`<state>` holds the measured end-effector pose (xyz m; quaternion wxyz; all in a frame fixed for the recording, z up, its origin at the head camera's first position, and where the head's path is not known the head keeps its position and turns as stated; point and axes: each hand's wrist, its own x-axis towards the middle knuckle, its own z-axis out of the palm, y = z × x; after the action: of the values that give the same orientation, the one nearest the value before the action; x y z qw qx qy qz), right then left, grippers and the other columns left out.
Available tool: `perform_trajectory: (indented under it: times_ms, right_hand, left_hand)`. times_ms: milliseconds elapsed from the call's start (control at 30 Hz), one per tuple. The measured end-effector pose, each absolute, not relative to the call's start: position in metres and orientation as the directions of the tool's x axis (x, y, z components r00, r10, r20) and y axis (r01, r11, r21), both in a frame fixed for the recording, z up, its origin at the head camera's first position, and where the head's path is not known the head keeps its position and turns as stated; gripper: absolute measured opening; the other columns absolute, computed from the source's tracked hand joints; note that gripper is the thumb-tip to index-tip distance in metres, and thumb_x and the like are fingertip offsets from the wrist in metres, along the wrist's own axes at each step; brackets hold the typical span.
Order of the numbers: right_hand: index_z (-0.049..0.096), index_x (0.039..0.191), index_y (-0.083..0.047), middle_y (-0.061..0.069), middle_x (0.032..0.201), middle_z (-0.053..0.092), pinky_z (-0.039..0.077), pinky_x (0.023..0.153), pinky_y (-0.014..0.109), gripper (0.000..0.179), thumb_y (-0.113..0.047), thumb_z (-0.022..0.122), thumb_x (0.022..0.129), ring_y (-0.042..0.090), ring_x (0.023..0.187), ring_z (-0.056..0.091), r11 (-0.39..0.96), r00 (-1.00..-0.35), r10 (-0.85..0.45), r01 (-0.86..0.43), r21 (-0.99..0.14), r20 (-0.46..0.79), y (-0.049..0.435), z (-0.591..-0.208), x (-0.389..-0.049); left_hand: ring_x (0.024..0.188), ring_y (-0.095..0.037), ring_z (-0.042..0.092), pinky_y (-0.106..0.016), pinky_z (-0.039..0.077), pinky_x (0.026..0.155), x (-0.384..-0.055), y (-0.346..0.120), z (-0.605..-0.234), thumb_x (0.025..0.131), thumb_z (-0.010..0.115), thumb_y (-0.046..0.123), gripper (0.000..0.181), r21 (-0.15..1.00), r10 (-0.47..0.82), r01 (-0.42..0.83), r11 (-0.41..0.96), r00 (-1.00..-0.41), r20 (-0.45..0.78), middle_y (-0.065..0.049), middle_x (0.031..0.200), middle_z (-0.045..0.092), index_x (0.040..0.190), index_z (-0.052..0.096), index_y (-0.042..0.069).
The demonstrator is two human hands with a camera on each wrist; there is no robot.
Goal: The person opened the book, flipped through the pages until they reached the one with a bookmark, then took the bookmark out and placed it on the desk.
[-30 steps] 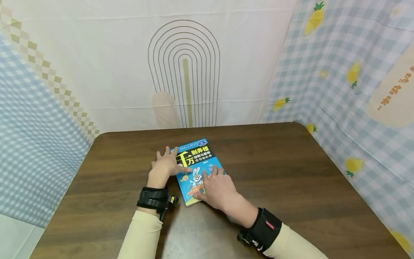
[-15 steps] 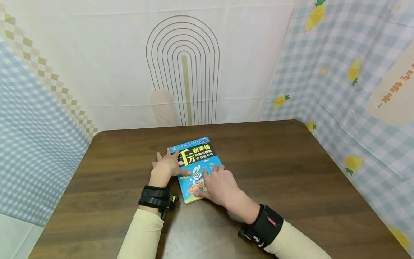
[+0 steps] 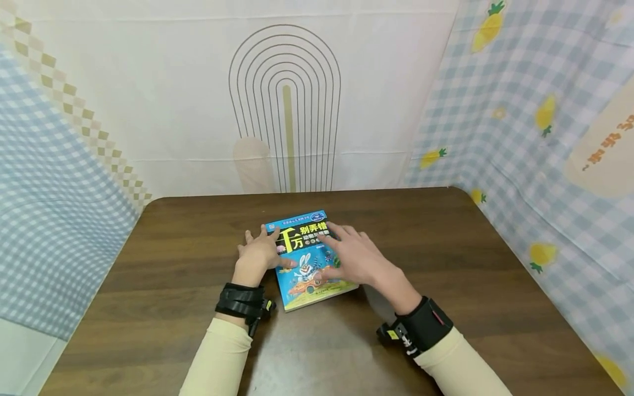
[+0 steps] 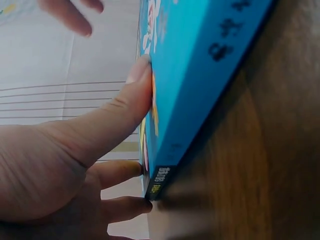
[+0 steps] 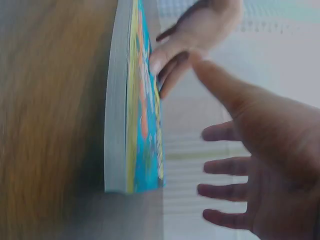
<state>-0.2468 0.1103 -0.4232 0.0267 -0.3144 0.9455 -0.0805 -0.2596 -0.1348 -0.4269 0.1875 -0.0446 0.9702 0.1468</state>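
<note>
A blue children's book point(image 3: 297, 283) lies face up on the brown wooden table, its cover showing a cartoon rabbit and yellow and white lettering. My left hand point(image 3: 256, 257) rests at its left edge with spread fingers. In the left wrist view the left thumb point(image 4: 125, 102) presses flat on the cover, and two fingertips touch near the spine's far end. Over the book's right side is my right hand point(image 3: 359, 258), fingers extended and spread. The right wrist view shows this right hand point(image 5: 280, 150) raised apart from the cover, holding nothing.
The wooden table point(image 3: 470, 286) spreads out around the book on all sides. Behind it hangs a white cloth point(image 3: 183, 99) with arch lines. Checked blue cloths hang at the left point(image 3: 54, 220) and right point(image 3: 495, 137) edges.
My right hand has lifted off the book's lower right part and shifted up and right, its fingers now spread wider. The left hand stays on the book, which has barely moved.
</note>
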Motion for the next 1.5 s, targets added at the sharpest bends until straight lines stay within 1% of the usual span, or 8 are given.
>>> perform_trajectory:
  times_ms: [167, 333, 433, 667, 833, 1000, 1167, 1500]
  right_hand:
    - [0.043, 0.164, -0.018, 0.015, 0.174, 0.022, 0.032, 0.117, 0.071, 0.098, -0.072, 0.074, 0.087, 0.042, 0.156, 0.028, 0.774, -0.806, -0.59, -0.58, -0.255, 0.042, 0.126, -0.43, -0.263]
    - [0.04, 0.165, -0.017, 0.015, 0.175, 0.021, 0.026, 0.118, 0.075, 0.103, -0.072, 0.076, 0.085, 0.044, 0.159, 0.021, 0.766, -0.818, -0.575, -0.544, -0.343, 0.012, 0.139, -0.44, -0.274]
    - [0.038, 0.166, -0.017, 0.017, 0.175, 0.02, 0.023, 0.118, 0.076, 0.106, -0.073, 0.077, 0.085, 0.045, 0.159, 0.019, 0.768, -0.824, -0.567, -0.525, -0.368, -0.007, 0.147, -0.443, -0.279]
    - [0.034, 0.167, -0.019, 0.017, 0.175, 0.019, 0.017, 0.121, 0.074, 0.108, -0.074, 0.076, 0.084, 0.044, 0.16, 0.015, 0.785, -0.835, -0.547, -0.49, -0.379, -0.053, 0.159, -0.451, -0.287]
    - [0.027, 0.17, -0.023, 0.018, 0.176, 0.012, 0.009, 0.125, 0.071, 0.116, -0.079, 0.075, 0.08, 0.042, 0.162, 0.007, 0.824, -0.842, -0.52, -0.45, -0.344, -0.143, 0.165, -0.456, -0.289]
    - [0.022, 0.171, -0.023, 0.018, 0.177, 0.009, 0.007, 0.125, 0.07, 0.121, -0.081, 0.075, 0.079, 0.04, 0.162, 0.004, 0.848, -0.845, -0.493, -0.412, -0.334, -0.21, 0.169, -0.458, -0.29]
    - [0.021, 0.171, -0.022, 0.016, 0.177, 0.009, 0.009, 0.124, 0.072, 0.123, -0.082, 0.075, 0.078, 0.041, 0.162, 0.004, 0.847, -0.845, -0.488, -0.399, -0.352, -0.217, 0.172, -0.462, -0.29]
    - [0.026, 0.17, -0.02, 0.016, 0.177, 0.012, 0.008, 0.124, 0.072, 0.123, -0.079, 0.079, 0.077, 0.041, 0.162, 0.003, 0.833, -0.846, -0.492, -0.389, -0.393, -0.204, 0.171, -0.463, -0.29]
  left_hand:
    - [0.157, -0.056, 0.0, -0.075, 0.017, 0.121, -0.261, -0.129, -0.429, 0.087, 0.083, 0.059, 0.111, 0.281, -0.006, -0.114, 0.953, -0.934, -0.358, -0.023, 0.175, 0.009, 0.17, 0.022, 0.018]
    - [0.158, -0.054, 0.0, -0.075, 0.016, 0.121, -0.259, -0.123, -0.435, 0.087, 0.081, 0.061, 0.11, 0.286, 0.032, -0.078, 0.955, -0.932, -0.36, -0.02, 0.176, 0.008, 0.171, 0.021, 0.02]
    - [0.158, -0.053, -0.001, -0.074, 0.016, 0.122, -0.258, -0.119, -0.437, 0.087, 0.08, 0.062, 0.11, 0.283, 0.057, -0.05, 0.958, -0.932, -0.358, -0.018, 0.176, 0.007, 0.171, 0.02, 0.021]
    - [0.158, -0.053, 0.001, -0.075, 0.017, 0.121, -0.261, -0.112, -0.44, 0.086, 0.08, 0.063, 0.11, 0.29, 0.119, 0.017, 0.957, -0.934, -0.337, -0.016, 0.177, 0.006, 0.171, 0.021, 0.024]
    - [0.158, -0.055, 0.002, -0.076, 0.017, 0.12, -0.262, -0.11, -0.442, 0.086, 0.08, 0.063, 0.109, 0.291, 0.149, 0.05, 0.956, -0.932, -0.33, -0.013, 0.177, 0.008, 0.17, 0.023, 0.026]
    - [0.158, -0.055, -0.001, -0.076, 0.016, 0.12, -0.263, -0.11, -0.441, 0.086, 0.08, 0.064, 0.11, 0.291, 0.146, 0.043, 0.956, -0.929, -0.341, -0.011, 0.178, 0.006, 0.171, 0.02, 0.028]
    - [0.158, -0.054, -0.002, -0.076, 0.015, 0.121, -0.264, -0.107, -0.44, 0.086, 0.08, 0.064, 0.109, 0.285, 0.148, 0.047, 0.957, -0.927, -0.345, -0.011, 0.178, 0.005, 0.171, 0.02, 0.029]
    - [0.156, -0.058, 0.004, -0.077, 0.022, 0.118, -0.262, -0.109, -0.441, 0.087, 0.076, 0.068, 0.107, 0.25, 0.167, 0.084, 0.964, -0.929, -0.331, -0.015, 0.177, 0.011, 0.17, 0.022, 0.028]
